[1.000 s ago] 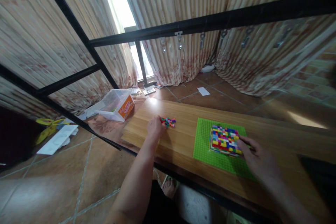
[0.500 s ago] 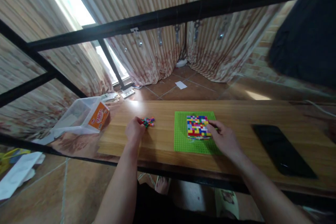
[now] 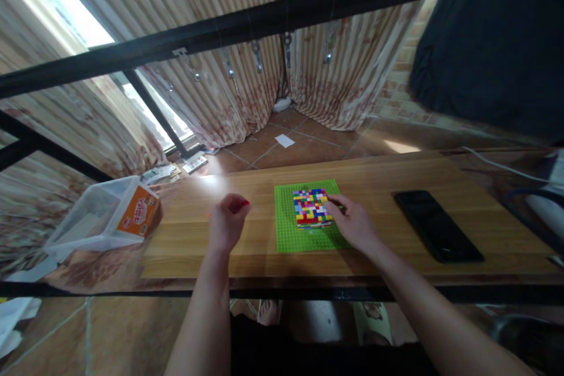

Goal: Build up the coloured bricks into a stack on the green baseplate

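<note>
My left hand [image 3: 228,220] is raised over the wooden table, fingers pinched on a small red toy brick [image 3: 245,204] that shows at the fingertips. An orange speck peeks out at that hand's left edge; the rest of the loose brick pile is hidden behind the hand. To the right, a multicoloured block of toy bricks [image 3: 311,207] stands on a green studded baseplate [image 3: 286,241]. My right hand [image 3: 355,223] is closed against the block's right side, its thumb at the top edge and its other fingers partly hidden.
A black phone [image 3: 438,226] lies right of the baseplate on the wooden table [image 3: 255,252]. At the left stands a clear plastic bin [image 3: 99,211] with an orange label. A dark metal bar [image 3: 264,20] crosses above the far side, before striped curtains.
My left hand has come away from the loose pile with a red brick and now blocks the pile from sight. My right hand stays at the block. The view has shifted to the right.
</note>
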The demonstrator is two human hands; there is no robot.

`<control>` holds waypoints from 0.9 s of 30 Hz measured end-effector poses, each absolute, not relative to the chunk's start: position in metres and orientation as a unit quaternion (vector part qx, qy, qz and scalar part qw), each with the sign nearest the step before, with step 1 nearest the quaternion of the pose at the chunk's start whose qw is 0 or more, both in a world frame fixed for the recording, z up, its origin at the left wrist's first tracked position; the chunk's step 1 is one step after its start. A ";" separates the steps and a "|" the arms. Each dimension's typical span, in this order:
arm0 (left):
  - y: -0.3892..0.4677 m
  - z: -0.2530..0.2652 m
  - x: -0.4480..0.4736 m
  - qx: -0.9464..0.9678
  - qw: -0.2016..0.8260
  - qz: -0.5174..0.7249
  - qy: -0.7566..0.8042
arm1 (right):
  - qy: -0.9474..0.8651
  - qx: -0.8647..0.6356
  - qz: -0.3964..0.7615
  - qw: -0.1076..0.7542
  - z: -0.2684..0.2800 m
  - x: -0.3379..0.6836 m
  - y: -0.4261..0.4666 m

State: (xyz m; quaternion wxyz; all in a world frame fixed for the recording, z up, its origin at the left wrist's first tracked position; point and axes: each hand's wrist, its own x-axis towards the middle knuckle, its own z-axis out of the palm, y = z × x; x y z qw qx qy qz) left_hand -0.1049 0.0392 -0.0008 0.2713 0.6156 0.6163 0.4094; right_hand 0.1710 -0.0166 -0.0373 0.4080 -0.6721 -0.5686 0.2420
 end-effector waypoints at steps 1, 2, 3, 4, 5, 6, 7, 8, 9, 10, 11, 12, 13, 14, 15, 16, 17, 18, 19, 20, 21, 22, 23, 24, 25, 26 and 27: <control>0.035 0.000 -0.093 0.623 0.300 0.423 0.586 | -0.568 -0.672 0.242 0.408 -0.037 0.171 -0.017; 0.030 0.001 -0.080 0.634 0.328 0.426 0.556 | -0.568 -0.673 0.241 0.408 -0.037 0.171 -0.017; 0.024 0.002 -0.068 0.644 0.351 0.428 0.527 | -0.567 -0.674 0.241 0.408 -0.037 0.171 -0.018; 0.019 0.002 -0.056 0.656 0.372 0.421 0.504 | -0.567 -0.674 0.242 0.407 -0.036 0.171 -0.018; 0.014 0.002 -0.046 0.670 0.389 0.407 0.484 | -0.567 -0.674 0.243 0.406 -0.036 0.171 -0.018; 0.009 0.002 -0.037 0.687 0.397 0.391 0.466 | -0.567 -0.674 0.246 0.405 -0.036 0.171 -0.018; 0.004 0.002 -0.029 0.700 0.396 0.382 0.454 | -0.566 -0.674 0.248 0.404 -0.036 0.171 -0.019; 0.001 0.002 -0.023 0.716 0.391 0.370 0.444 | -0.565 -0.675 0.249 0.403 -0.036 0.171 -0.019; -0.002 0.002 -0.019 0.731 0.382 0.361 0.435 | -0.565 -0.675 0.249 0.404 -0.036 0.171 -0.019; -0.004 0.002 -0.015 0.745 0.371 0.352 0.429 | -0.564 -0.675 0.248 0.405 -0.036 0.171 -0.019; -0.005 0.002 -0.013 0.757 0.359 0.345 0.424 | -0.564 -0.676 0.246 0.406 -0.036 0.172 -0.019; -0.006 0.002 -0.011 0.767 0.348 0.339 0.420 | -0.564 -0.676 0.244 0.407 -0.036 0.172 -0.019; -0.006 0.001 -0.009 0.776 0.337 0.333 0.417 | -0.565 -0.676 0.243 0.406 -0.036 0.172 -0.019; -0.006 0.000 -0.007 0.784 0.325 0.327 0.416 | -0.566 -0.676 0.242 0.406 -0.037 0.172 -0.019; -0.006 -0.001 -0.005 0.792 0.311 0.322 0.415 | -0.566 -0.676 0.242 0.405 -0.037 0.172 -0.018; -0.007 -0.002 -0.004 0.799 0.298 0.317 0.415 | -0.565 -0.676 0.242 0.406 -0.037 0.173 -0.018; -0.007 -0.003 -0.002 0.804 0.285 0.314 0.416 | -0.565 -0.674 0.243 0.409 -0.038 0.173 -0.018; -0.007 -0.005 -0.001 0.807 0.273 0.312 0.420 | -0.564 -0.671 0.245 0.413 -0.038 0.173 -0.018; -0.008 -0.006 0.001 0.807 0.262 0.313 0.426 | -0.562 -0.670 0.248 0.417 -0.038 0.173 -0.018; -0.008 -0.008 0.002 0.806 0.253 0.315 0.433 | -0.559 -0.670 0.250 0.419 -0.038 0.172 -0.019; -0.009 -0.009 0.003 0.804 0.243 0.318 0.440 | -0.557 -0.671 0.251 0.420 -0.037 0.172 -0.019; -0.009 -0.010 0.005 0.802 0.234 0.320 0.447 | -0.555 -0.673 0.252 0.420 -0.037 0.172 -0.019; -0.009 -0.010 0.006 0.800 0.227 0.322 0.452 | -0.553 -0.675 0.251 0.418 -0.036 0.172 -0.019; -0.009 -0.011 0.006 0.799 0.221 0.324 0.456 | -0.553 -0.677 0.251 0.416 -0.035 0.172 -0.020; -0.010 -0.011 0.007 0.797 0.215 0.326 0.461 | -0.553 -0.677 0.253 0.415 -0.035 0.172 -0.020; -0.010 -0.011 0.008 0.795 0.211 0.327 0.465 | -0.554 -0.676 0.256 0.413 -0.034 0.172 -0.020; -0.010 -0.011 0.009 0.794 0.207 0.327 0.469 | -0.553 -0.676 0.260 0.412 -0.034 0.172 -0.021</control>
